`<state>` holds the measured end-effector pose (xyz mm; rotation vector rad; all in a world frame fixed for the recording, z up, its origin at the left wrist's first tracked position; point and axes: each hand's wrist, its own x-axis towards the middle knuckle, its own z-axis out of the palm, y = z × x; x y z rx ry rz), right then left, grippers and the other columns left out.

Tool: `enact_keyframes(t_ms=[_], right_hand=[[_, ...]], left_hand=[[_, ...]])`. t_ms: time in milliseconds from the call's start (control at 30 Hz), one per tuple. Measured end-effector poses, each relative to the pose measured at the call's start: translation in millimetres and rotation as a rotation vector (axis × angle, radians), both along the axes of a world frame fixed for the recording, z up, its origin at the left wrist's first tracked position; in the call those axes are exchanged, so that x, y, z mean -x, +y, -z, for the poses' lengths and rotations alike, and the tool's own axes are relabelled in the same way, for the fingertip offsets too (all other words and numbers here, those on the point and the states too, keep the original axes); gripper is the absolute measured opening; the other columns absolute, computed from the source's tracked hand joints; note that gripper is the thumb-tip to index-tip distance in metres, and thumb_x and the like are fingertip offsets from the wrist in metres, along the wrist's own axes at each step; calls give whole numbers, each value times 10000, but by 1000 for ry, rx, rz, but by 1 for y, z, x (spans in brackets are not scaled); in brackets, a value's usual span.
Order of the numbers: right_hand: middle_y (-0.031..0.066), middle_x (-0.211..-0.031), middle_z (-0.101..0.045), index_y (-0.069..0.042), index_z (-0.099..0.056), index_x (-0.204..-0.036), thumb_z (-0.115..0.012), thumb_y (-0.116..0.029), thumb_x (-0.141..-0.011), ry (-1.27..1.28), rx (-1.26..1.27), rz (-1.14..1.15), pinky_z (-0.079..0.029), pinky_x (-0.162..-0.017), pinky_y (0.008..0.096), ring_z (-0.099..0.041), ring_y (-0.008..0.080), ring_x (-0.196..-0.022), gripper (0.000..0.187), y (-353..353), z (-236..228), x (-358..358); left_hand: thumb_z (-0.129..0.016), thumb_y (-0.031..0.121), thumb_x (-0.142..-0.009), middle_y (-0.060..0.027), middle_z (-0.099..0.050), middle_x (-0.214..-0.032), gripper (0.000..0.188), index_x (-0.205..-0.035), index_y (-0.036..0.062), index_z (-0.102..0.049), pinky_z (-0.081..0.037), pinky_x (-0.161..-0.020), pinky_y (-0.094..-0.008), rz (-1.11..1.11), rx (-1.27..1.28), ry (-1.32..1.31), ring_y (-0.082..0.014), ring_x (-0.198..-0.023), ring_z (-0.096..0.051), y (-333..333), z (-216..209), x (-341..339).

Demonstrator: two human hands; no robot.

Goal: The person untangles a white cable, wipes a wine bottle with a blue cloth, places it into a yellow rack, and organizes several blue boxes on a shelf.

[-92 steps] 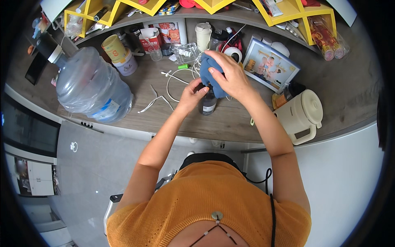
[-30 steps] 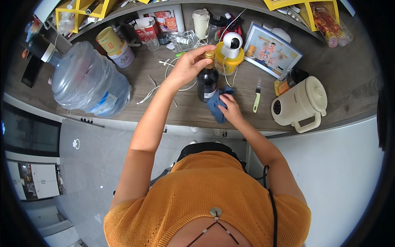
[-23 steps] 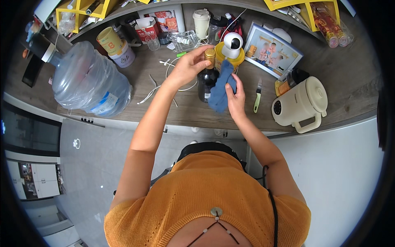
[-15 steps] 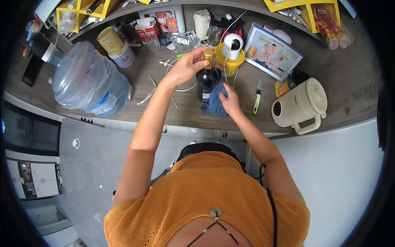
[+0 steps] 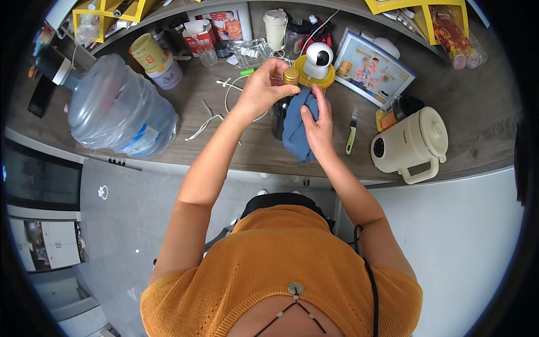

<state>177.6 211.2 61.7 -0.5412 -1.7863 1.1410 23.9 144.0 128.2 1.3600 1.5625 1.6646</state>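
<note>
The soft blue cloth, low on the gold-topped dark glass bottle 0.5 s ago, now reaches its neck, hiding more of its side. The left hand's fingers encircle the neck; the right hand's, half curled, hold the cloth. The bottle stands on the grey-brown wooden desk.

Cannot see most of the dark bottle's body behind the blue cloth and right hand, nor some fingertips of the left hand behind its neck. Cannot see the yellow tub's lower part behind the right hand, or follow the yellow shelf frame past the top edge. Cannot tell apart the small items in the far cabinet.
</note>
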Motion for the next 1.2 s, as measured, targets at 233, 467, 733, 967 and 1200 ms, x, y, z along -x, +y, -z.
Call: enact_keyframes(t_ms=[233, 467, 733, 967, 1200], right_hand=[[173, -1217, -489, -58, -476, -1255, -568, -64, -833, -146, -80, 28, -392, -943, 358, -501, 314, -1111, 432, -2, 58, -11], [144, -1052, -592, -81, -550, -1171, -590, -78, -814, -347, 216, -39, -441, -856, 322, -580, 252, -953, 359, 22, 112, -20], [98, -1176, -517, -46, -459, -1259, -637, -52, -792, 176, 192, -109, -393, -925, 310, -504, 185, -1054, 499, -14, 18, -6], [170, -1174, -519, -66, -467, -1248, -703, -159, -740, -322, -8, 29, -407, -923, 351, -516, 289, -1081, 568, -11, 96, -12], [73, -1117, -559, -40, -473, -1244, -592, -9, -797, 47, 464, -146, -424, -871, 260, -530, 132, -979, 463, -3, 57, -11]], left_hand=[[-764, 49, -709, -24, -580, -950, 431, -1049, 27, -499, -486, -766, -243, -133, 15, 137, -99, -838, -575, 2, 2, -9], [-617, 40, -835, -77, -539, -1216, 520, -1311, 28, -407, -348, -1006, -307, 294, 118, -22, -158, -1152, -476, -12, -1, 3], [-562, -61, -831, -67, -570, -1140, 457, -1267, 1, -440, -403, -941, -268, 319, 93, -90, -133, -1066, -528, -10, 6, 6], [-773, 65, -697, -34, -627, -919, 396, -994, 15, -517, -485, -747, -243, -87, 166, 175, -109, -816, -602, -7, 8, 3], [-766, 154, -728, -80, -616, -940, 442, -1064, 7, -519, -473, -751, -282, -108, 207, 400, -126, -854, -589, -5, 5, 0]])
